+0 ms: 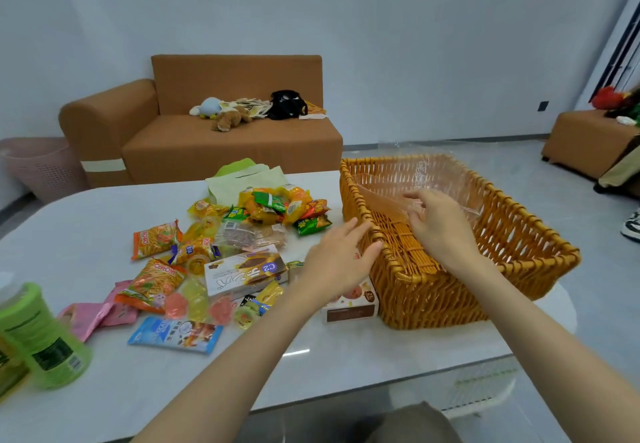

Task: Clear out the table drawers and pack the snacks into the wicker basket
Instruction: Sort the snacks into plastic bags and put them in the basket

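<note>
Green bottle (41, 335) far left of wicker basket (519, 235), at table (86, 214) edge. Snack packets (225, 252) heaped loose left of basket, none inside. Left hand (337, 259) flat, fingers straight, against basket's near-left corner. Right hand (436, 221) inside basket, fingertips pinching clear plastic liner (433, 176). Basket on table's right end.

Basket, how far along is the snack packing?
Done: snacks lie heaped on the table. In hand: the right hand pinches the clear liner inside the basket while the left hand touches its rim. Left: the basket holds no snacks yet, so all of them need packing.
</note>
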